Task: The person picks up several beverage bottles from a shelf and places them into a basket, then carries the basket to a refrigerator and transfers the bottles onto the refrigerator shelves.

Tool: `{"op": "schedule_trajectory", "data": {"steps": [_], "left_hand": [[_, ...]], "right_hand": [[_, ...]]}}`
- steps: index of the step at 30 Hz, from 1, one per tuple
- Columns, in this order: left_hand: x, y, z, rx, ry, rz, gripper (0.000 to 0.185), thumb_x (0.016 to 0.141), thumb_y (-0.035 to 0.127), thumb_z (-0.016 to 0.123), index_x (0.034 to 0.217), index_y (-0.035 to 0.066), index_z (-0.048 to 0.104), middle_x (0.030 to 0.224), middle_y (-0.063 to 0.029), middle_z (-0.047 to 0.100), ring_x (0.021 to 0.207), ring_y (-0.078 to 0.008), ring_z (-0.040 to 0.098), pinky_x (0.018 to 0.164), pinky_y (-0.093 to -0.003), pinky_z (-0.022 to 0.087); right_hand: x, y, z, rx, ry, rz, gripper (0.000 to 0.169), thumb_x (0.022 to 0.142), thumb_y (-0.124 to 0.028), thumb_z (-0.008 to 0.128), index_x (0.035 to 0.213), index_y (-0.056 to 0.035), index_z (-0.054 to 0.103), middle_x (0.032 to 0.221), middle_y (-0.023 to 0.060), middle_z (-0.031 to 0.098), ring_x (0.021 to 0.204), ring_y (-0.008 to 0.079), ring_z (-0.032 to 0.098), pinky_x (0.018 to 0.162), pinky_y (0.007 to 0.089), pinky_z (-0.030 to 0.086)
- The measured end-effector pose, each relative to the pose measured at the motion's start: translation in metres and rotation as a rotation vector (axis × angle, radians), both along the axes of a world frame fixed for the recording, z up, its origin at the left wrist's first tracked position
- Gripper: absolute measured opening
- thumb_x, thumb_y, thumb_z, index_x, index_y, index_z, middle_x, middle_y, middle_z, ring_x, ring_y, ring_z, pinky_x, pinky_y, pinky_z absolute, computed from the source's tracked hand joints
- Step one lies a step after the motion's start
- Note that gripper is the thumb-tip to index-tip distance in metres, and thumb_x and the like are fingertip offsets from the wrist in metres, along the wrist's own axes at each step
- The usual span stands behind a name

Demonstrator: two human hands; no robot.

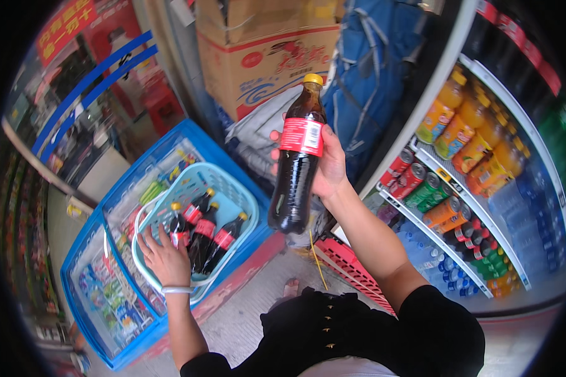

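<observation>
A cola bottle [296,184] with a red label and yellow cap is in my right hand [331,167]. I hold it upright around the label, in front of a cardboard box. My left hand [166,258], wearing a white bracelet, is spread over the left rim of a light-blue plastic basket [246,200]. Its fingertips are beside the leftmost small cola bottle [179,231]; whether they touch it I cannot tell. Several such bottles with yellow caps lean together inside the basket. The basket stands on a blue-framed chest freezer [82,257] with a glass top.
To the right, an upright drinks cooler [453,172] holds shelves of orange drink bottles [471,136], cans [410,181] and water bottles. A cardboard box [269,61] and a blue fabric cover [363,80] are ahead. A red plastic crate [353,268] sits low beside the cooler. Glass doors are at left.
</observation>
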State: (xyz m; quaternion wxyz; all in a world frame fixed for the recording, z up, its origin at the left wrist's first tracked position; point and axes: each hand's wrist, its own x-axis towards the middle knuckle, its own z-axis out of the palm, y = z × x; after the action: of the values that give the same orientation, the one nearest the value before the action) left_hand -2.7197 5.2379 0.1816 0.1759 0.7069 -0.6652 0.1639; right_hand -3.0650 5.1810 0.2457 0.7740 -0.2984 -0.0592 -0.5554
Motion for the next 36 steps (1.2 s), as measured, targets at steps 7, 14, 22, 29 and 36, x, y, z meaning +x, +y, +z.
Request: {"op": "schedule_trajectory", "data": {"steps": [7,14,22,29,36], "left_hand": [[0.05,-0.081,-0.043,0.419,0.083,-0.027,0.1,0.072,0.043,0.075,0.141,-0.007,0.022,0.119,-0.0353,0.049,0.108,-0.0482,0.052,0.093,-0.0478,0.044],[0.03,-0.152,-0.098,0.582,0.136,0.194,0.087,0.064,0.032,0.082,0.124,-0.005,0.031,0.125,-0.0254,0.051,0.118,-0.037,0.051,0.095,-0.0441,0.045],[0.025,-0.149,-0.096,0.395,0.204,0.233,0.051,0.085,0.02,0.064,0.118,-0.004,0.035,0.102,-0.0265,0.064,0.097,-0.0404,0.063,0.081,-0.0444,0.053],[0.058,-0.147,-0.09,0.255,0.24,0.191,0.032,0.086,0.007,0.057,0.112,-0.002,0.041,0.101,-0.0277,0.063,0.095,-0.0431,0.062,0.079,-0.0478,0.051],[0.054,-0.124,-0.078,0.097,0.299,0.019,0.031,0.076,-0.004,0.056,0.107,-0.001,0.047,0.097,-0.0248,0.063,0.091,-0.0442,0.061,0.081,-0.049,0.047]], "right_hand": [[-0.118,0.149,0.135,-0.199,0.497,-0.868,0.07,0.072,-0.044,0.077,0.119,-0.0006,0.048,0.103,0.0142,0.06,0.085,0.0312,0.067,0.077,0.0407,0.055],[-0.229,0.296,0.221,-0.504,0.601,-2.311,0.062,0.082,-0.037,0.07,0.123,0.0013,0.043,0.108,0.0156,0.06,0.095,0.0288,0.065,0.082,0.0385,0.055],[-0.315,0.299,0.29,-0.745,0.767,-2.897,0.062,0.086,-0.041,0.069,0.118,-0.0012,0.035,0.107,0.0086,0.052,0.096,0.0127,0.055,0.086,0.0269,0.045],[-0.322,0.248,0.299,-0.339,0.986,-2.837,0.074,0.081,-0.047,0.072,0.121,0.0039,0.037,0.108,0.0159,0.056,0.098,0.0194,0.058,0.086,0.0296,0.046],[-0.338,0.235,0.305,-0.253,1.114,-3.057,0.073,0.079,-0.045,0.074,0.12,0.006,0.04,0.106,0.0159,0.059,0.095,0.0225,0.06,0.085,0.0317,0.047]]}}
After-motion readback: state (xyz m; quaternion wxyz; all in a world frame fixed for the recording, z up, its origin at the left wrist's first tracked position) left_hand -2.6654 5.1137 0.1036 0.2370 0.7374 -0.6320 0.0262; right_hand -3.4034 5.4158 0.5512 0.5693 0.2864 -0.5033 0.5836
